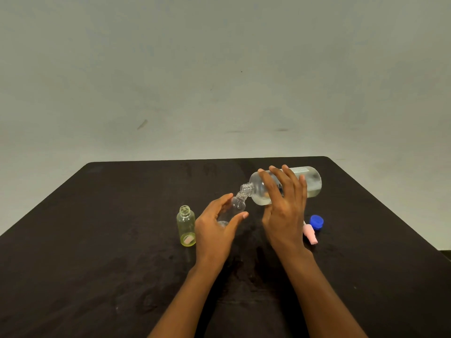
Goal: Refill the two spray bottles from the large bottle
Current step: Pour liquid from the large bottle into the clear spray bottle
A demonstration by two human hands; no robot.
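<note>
Tipping the large bottle [312,182], the right hand [285,213] grips it mouth-to-mouth over the small bottle [236,206], which the left hand [214,228] holds steady against spilling.

Bench [122,240]: I see a dark, matte top with rounded far corners, filling the lower half of my view.
Wall [219,57]: plain pale grey-green, rising behind the bench's far edge.
Scuff [142,124]: a short slanted mark on the wall, left of centre, above the bench.
Smudges [280,130]: faint dark streaks low on the wall, to the right.
Speck [241,71]: one tiny dark dot higher up the wall.
</note>
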